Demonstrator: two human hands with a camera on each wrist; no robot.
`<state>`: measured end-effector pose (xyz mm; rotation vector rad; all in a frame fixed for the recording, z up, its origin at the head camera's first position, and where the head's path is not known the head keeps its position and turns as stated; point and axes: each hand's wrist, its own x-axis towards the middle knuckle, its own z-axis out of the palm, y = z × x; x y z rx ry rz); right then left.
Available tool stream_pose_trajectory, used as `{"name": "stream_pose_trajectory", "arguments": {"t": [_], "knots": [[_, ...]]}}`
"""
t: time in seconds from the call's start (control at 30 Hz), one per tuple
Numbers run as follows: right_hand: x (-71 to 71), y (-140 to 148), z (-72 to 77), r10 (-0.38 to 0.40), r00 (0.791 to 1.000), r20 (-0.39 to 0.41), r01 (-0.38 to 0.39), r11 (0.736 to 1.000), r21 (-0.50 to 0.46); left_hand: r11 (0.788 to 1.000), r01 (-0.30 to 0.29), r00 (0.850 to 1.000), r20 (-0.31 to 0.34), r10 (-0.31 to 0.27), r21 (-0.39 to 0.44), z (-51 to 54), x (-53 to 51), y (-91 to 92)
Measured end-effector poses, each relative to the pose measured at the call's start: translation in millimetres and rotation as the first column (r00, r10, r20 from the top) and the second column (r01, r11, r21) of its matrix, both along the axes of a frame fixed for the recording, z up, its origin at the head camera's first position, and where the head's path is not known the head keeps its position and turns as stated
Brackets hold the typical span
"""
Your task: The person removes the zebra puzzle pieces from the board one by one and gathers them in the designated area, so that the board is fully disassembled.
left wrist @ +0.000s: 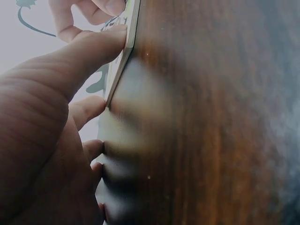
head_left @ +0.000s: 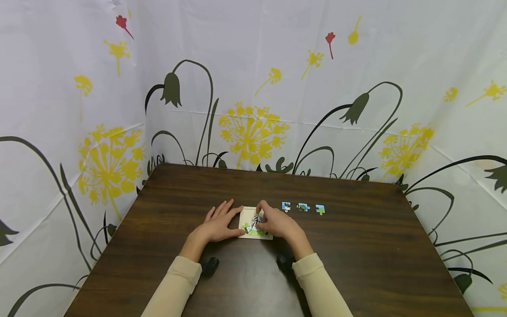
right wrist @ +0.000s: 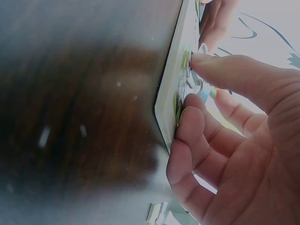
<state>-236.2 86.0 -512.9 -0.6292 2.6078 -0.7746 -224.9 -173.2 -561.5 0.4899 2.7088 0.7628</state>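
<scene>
A small jigsaw puzzle in a pale wooden tray [head_left: 246,214] lies on the table, with green along its bottom and a black-and-white figure in the middle. My left hand [head_left: 215,226] rests at the tray's left side, fingers spread. Its thumb presses the near left corner and the index fingertip touches the far left corner. Over the tray, my right hand [head_left: 281,224] pinches a puzzle piece [right wrist: 204,95] with some blue on it between thumb and fingers. Most of that piece is hidden by the fingers. Other right fingers rest against the tray's right side.
Right of the tray, loose puzzle pieces lie in a row: one blue with white [head_left: 286,206], one blue and dark green [head_left: 303,207], one blue and green [head_left: 320,209]. The dark wooden table [head_left: 356,264] ends at a flower-printed curtain [head_left: 245,53].
</scene>
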Motion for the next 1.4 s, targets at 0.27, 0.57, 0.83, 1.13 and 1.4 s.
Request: {"name": "stream_pose_trajectory", "arguments": {"t": [0.27, 0.57, 0.83, 1.13, 1.4], "knots": [[1.6, -1, 1.0, -0.005, 1.0, 0.009, 0.005, 1.0, 0.0, 1.0, -0.005, 1.0, 0.023, 0.005, 0.024, 2.9, 1.8, 1.0], [3.5, -3, 3.0, -0.003, 1.0, -0.015, 0.004, 1.0, 0.015, 0.999, -0.006, 0.999, 0.036, 0.004, 0.038, 5.1, 2.0, 1.4], [3.4, -4, 4.8, 0.011, 0.994, -0.106, -0.009, 1.0, 0.022, 1.0, -0.011, 1.0, 0.02, 0.01, 0.022, 1.1, 1.7, 0.3], [4.8, -5, 4.7, 0.024, 0.986, -0.164, -0.025, 1.0, -0.005, 1.0, -0.013, 1.0, 0.014, 0.013, 0.013, 0.4, 0.2, 0.9], [4.1, -2, 3.2, 0.006, 0.986, -0.165, -0.02, 0.996, -0.082, 1.0, -0.022, 1.0, 0.013, 0.022, 0.007, -0.3, 0.0, 1.8]]}}
